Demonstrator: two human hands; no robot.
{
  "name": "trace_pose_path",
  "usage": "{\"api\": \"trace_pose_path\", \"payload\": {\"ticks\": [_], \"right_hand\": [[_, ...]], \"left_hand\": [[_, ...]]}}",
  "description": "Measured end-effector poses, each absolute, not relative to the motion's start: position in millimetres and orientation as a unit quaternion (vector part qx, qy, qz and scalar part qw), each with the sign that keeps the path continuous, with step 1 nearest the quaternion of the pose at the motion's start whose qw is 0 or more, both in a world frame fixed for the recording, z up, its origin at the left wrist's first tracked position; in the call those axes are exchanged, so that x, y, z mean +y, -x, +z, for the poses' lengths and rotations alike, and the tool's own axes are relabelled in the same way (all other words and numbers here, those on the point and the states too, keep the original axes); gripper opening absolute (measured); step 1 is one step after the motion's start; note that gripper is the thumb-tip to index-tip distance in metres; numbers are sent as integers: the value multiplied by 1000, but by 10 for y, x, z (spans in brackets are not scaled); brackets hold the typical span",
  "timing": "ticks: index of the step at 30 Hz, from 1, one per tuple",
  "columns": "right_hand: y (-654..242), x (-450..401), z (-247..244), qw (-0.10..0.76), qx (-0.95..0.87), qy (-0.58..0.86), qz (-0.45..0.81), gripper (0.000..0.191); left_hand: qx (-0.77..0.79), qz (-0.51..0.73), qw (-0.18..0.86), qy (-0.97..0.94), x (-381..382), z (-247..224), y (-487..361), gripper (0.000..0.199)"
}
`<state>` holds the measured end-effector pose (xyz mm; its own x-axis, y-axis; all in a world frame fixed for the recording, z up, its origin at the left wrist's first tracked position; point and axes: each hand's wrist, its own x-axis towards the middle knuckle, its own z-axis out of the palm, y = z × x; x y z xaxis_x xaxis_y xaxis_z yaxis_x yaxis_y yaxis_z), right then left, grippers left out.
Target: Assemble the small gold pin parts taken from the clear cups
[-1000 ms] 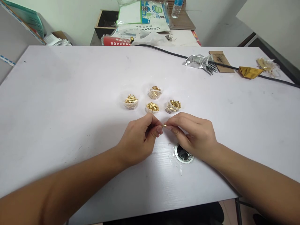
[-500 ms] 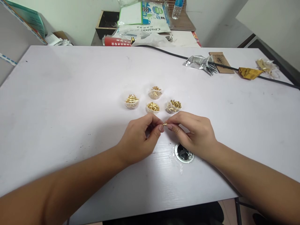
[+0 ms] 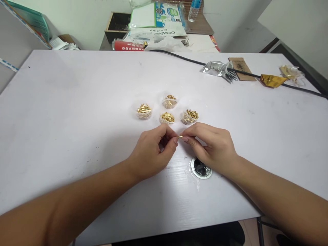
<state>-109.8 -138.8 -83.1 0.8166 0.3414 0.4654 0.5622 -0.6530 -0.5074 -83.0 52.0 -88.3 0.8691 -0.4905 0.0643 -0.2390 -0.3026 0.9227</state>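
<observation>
My left hand [image 3: 156, 149] and my right hand [image 3: 211, 143] meet fingertip to fingertip over the white table. Between them is a small gold metal pin [image 3: 180, 137], its left end pinched by my left thumb and forefinger, its right end by my right ones. Whether it is one piece or two joined end to end is too small to tell. Just beyond the hands stand clear plastic cups of gold pins: a left cup [image 3: 144, 112], a back cup [image 3: 170, 101], a front cup [image 3: 167, 118] and a right cup [image 3: 190, 117].
A round cable hole [image 3: 201, 168] with a white rim lies by my right wrist. Across the back right runs a black cable [image 3: 179, 56], past silver foil [image 3: 216, 67], cardboard [image 3: 243, 70] and gold foil [image 3: 273, 80]. Behind the table stand packages and a water bottle [image 3: 194, 11].
Both hands stay almost in place, still pinching the gold pin. A little more of the pin shows between the fingertips. The cups have not moved.
</observation>
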Motion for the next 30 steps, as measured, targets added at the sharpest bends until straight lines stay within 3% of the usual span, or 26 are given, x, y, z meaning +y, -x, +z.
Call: {"api": "trace_pose_path", "payload": {"ticks": [20, 30], "right_hand": [[1122, -1395, -838, 252, -283, 907, -183, 21], [1123, -1378, -844, 256, -286, 907, -172, 23]], "left_hand": [[-287, -41, 470, -834, 509, -903, 877, 11], [-306, -24, 450, -839, 509, -916, 877, 11]]}}
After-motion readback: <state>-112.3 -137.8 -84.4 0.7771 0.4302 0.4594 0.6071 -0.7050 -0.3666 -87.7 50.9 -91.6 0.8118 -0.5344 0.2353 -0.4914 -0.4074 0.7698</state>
